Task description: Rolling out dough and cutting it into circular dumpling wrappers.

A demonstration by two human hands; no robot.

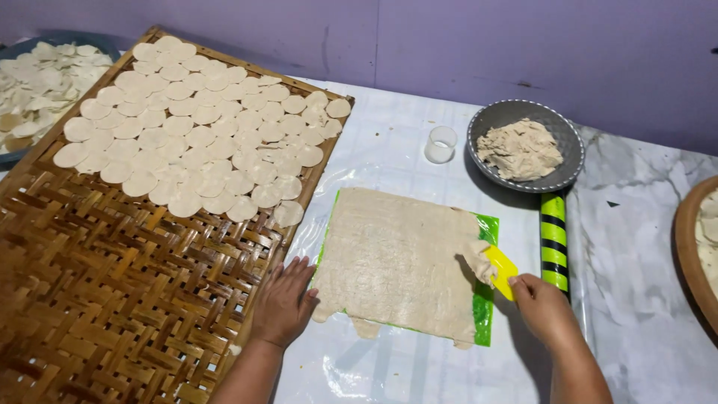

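A thin rolled sheet of pale dough (396,258) lies on a green plastic sheet (485,307) on the table. My left hand (284,299) rests flat with spread fingers at the dough's left edge, beside the woven tray. My right hand (542,303) grips a small yellow scraper (501,271), whose blade sits at the dough's right edge, where a scrap of dough is curled up.
A large woven bamboo tray (112,284) on the left carries several round dough discs (194,127). A grey bowl (568,138) holds dough scraps. A small white cup (440,144), a green and black striped rolling pin (554,239), a blue basin (45,75) of discs and a round tray edge (692,247) are nearby.
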